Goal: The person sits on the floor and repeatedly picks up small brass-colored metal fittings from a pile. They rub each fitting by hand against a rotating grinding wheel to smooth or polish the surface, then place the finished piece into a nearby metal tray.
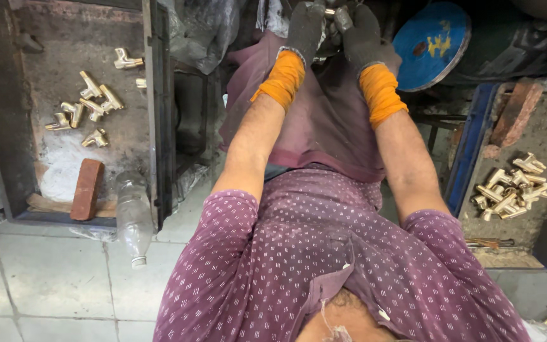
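Two dark-gloved hands, left hand and right hand, close together at far top edge, pinching small metal fitting. Blue grinding disc just right. Slip risks dropped fitting, grazed glove.

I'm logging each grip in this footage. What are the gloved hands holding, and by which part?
Both hands, left hand and right hand, close together on a small metal piece at the frame's top edge. Its kind and the exact place of the hold cannot be told.
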